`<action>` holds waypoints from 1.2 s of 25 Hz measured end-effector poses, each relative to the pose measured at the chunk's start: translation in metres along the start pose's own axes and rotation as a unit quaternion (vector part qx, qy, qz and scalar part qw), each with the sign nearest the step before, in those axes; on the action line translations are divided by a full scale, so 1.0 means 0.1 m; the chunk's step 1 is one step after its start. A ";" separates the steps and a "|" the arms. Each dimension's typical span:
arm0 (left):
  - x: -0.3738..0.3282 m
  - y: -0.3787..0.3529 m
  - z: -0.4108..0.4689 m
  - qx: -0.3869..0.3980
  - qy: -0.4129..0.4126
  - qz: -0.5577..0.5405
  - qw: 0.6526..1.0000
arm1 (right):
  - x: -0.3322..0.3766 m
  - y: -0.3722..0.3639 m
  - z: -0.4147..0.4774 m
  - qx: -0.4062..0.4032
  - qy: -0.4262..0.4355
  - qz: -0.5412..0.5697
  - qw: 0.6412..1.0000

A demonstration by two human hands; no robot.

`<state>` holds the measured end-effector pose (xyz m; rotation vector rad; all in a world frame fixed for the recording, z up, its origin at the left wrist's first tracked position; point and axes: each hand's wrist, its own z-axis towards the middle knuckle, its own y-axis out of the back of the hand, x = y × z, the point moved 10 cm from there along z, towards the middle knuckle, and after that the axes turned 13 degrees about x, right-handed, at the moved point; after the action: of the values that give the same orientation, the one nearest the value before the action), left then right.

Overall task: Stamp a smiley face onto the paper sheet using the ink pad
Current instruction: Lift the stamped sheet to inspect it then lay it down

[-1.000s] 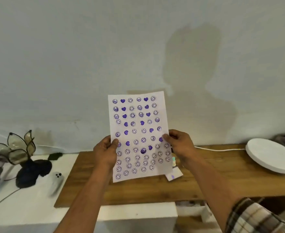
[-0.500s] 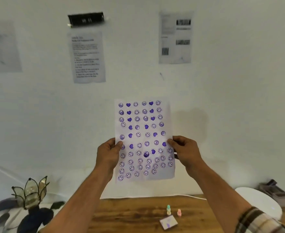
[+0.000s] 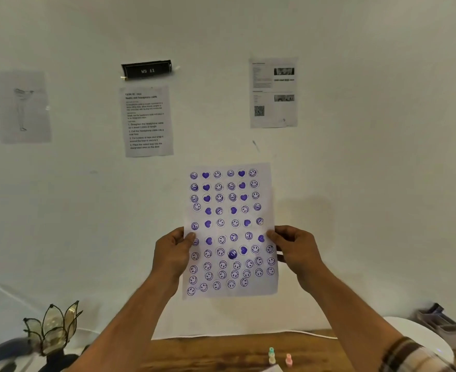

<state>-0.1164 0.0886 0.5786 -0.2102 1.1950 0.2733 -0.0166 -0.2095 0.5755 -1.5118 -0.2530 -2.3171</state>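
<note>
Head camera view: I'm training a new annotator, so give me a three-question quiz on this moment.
1. True or false: the paper sheet lies flat on the wooden table.
2. What holds the sheet's side edges?
3. The small stamps are: A) in the hands, B) standing on the table, C) on the wall.

Key: 1. False, it is held up in the air. 2. The left hand and right hand. 3. B.
</note>
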 end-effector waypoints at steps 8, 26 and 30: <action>0.02 0.02 -0.01 -0.001 -0.003 0.009 1.000 | -0.02 -0.01 0.02 0.004 0.003 0.004 1.000; 1.83 0.02 -0.17 -0.020 0.134 0.007 0.991 | -1.91 0.13 -0.31 -0.037 -0.150 0.010 0.988; 2.71 0.06 -0.29 -0.027 0.206 0.011 0.978 | -2.71 0.19 -0.48 -0.060 -0.209 0.009 0.976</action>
<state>-0.0516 0.1121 0.3148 -0.3101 1.6021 0.2899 0.0482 -0.1892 0.3079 -2.0463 -0.2067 -2.0080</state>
